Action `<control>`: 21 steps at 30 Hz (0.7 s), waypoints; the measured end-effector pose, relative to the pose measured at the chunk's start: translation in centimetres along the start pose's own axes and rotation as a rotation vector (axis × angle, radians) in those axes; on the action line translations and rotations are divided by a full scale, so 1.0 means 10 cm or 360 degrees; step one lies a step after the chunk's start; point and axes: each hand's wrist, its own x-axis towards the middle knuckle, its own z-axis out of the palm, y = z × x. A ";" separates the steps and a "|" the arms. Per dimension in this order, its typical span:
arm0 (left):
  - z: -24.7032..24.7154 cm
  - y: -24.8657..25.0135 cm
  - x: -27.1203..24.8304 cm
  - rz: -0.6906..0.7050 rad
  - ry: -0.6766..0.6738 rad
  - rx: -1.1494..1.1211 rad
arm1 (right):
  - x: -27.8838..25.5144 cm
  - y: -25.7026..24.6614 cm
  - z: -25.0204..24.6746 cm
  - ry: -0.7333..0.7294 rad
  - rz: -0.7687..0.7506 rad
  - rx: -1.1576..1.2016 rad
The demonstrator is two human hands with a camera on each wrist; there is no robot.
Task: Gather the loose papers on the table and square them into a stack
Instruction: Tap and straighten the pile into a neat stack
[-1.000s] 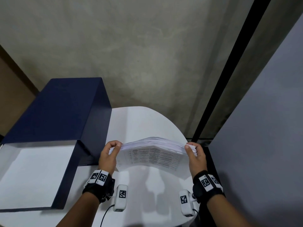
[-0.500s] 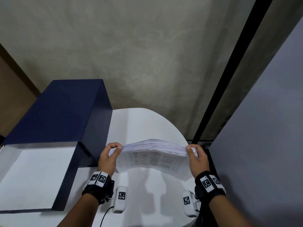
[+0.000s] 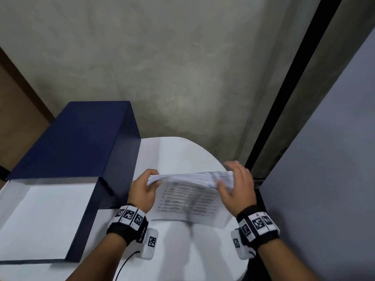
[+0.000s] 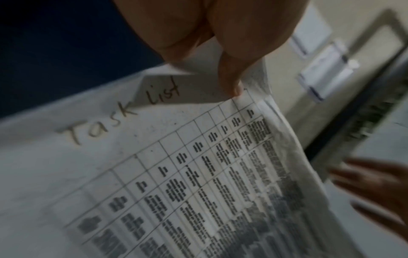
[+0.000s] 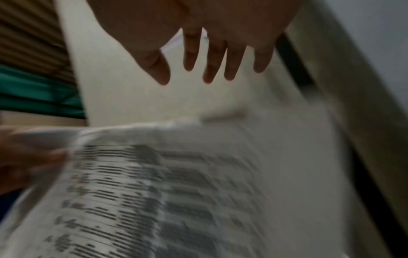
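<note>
A stack of printed papers (image 3: 188, 191) stands on its long edge on the white table (image 3: 172, 155), leaning toward me, with a table of text on the front sheet. My left hand (image 3: 142, 191) pinches the stack's left top corner between thumb and fingers (image 4: 229, 83); that sheet (image 4: 198, 174) reads "Task list". My right hand (image 3: 237, 187) hovers at the stack's right end with fingers straight and spread, holding nothing. In the right wrist view the spread fingers (image 5: 209, 66) are above the blurred papers (image 5: 154, 183).
A navy box (image 3: 77, 142) with a raised lid and white inside (image 3: 40, 216) stands on the left, close to my left hand. The table's rounded edge runs just right of my right hand. A grey partition (image 3: 324, 179) stands at the right.
My right hand has let go of the stack's right end and spread its fingers. The stack's top edge, arched before, now looks straighter. My left hand keeps its hold.
</note>
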 end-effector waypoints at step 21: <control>-0.14 0.64 0.18 -0.0100 0.0019 -0.0894 | 0.36 -0.45 -0.28 -0.0158 0.0079 0.1240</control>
